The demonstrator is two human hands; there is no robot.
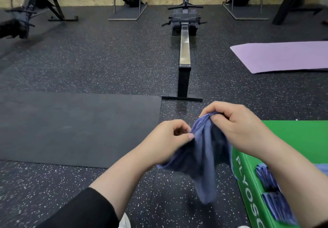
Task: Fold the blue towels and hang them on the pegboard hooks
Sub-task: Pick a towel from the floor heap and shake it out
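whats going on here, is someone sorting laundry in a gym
A person is holding one blue towel in the air, left hand and right hand both pinching its top edge. It hangs loose, not yet folded. More towels lie on the green box at right. No pegboard is in view.

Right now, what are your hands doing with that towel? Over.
Left hand and right hand both pinching blue towel, held in air, unfolded. More towels waiting on green box. No pegboard in view. Nothing blocking.
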